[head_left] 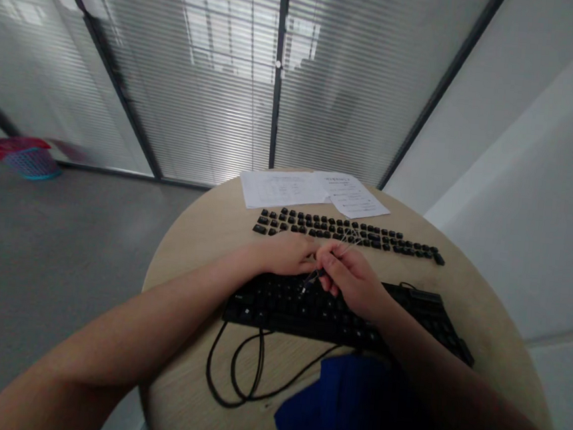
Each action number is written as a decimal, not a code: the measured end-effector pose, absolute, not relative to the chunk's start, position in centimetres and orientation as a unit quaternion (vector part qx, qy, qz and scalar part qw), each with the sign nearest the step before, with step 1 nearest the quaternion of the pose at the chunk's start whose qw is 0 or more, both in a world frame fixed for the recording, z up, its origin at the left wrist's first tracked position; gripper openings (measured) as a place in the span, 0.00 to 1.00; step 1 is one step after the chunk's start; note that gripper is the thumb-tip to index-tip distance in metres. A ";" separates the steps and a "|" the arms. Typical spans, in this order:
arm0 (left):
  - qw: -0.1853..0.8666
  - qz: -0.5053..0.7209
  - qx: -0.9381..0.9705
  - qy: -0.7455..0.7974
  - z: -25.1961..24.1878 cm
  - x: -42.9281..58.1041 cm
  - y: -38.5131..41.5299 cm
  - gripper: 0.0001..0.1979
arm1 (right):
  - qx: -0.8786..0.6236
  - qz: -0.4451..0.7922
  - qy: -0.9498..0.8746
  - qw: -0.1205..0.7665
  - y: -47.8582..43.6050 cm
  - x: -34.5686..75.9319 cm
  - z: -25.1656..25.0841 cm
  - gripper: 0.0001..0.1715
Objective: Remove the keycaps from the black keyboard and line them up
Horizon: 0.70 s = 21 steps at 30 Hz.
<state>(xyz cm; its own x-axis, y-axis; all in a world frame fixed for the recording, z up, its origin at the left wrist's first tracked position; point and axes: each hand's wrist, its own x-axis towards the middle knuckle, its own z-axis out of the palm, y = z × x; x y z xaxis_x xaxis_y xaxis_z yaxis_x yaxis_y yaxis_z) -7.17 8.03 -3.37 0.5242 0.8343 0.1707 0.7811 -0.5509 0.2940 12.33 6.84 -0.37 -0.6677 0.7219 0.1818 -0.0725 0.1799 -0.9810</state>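
A black keyboard (279, 301) lies on the round wooden table, several of its keycaps still in place. My right hand (348, 277) is closed over the middle of the keyboard around a wire keycap puller (349, 237). Thin wire loops stick out above the fist, and a wire end points down at the keys. My left hand (290, 252) rests across the keyboard's upper left edge, fingers stretched toward the right hand. Its fingertips are partly hidden there; I cannot tell whether they touch the puller. Loose black keycaps (325, 228) lie in rows just behind both hands.
Two printed paper sheets (286, 189) lie at the table's far edge. A black cable (230, 401) loops in front of the keyboard. Dark blue cloth (340, 400) overlaps the near table edge (183, 420). A red and blue basket (33, 161) stands on the floor at left.
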 end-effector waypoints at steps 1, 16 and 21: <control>0.095 0.142 0.869 0.464 -3.5 -7.0 8.1 0.10 | -0.234 0.591 -0.709 0.304 7.0 12.5 -0.4 0.16; 0.106 0.102 0.875 0.462 -3.8 -6.6 8.1 0.15 | -0.315 0.573 -0.668 0.355 6.5 13.4 -5.0 0.21; 0.115 0.095 0.872 0.467 -3.8 -6.6 8.2 0.15 | -0.310 0.555 -0.700 0.326 6.6 13.5 -5.1 0.20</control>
<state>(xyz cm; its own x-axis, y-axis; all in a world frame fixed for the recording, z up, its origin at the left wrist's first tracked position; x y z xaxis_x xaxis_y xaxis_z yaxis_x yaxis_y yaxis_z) -6.57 8.24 -3.81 0.5459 0.8358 0.0586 0.7917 -0.5375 0.2904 13.51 6.58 -5.08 -0.5953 0.7958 0.1113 0.0733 0.1917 -0.9787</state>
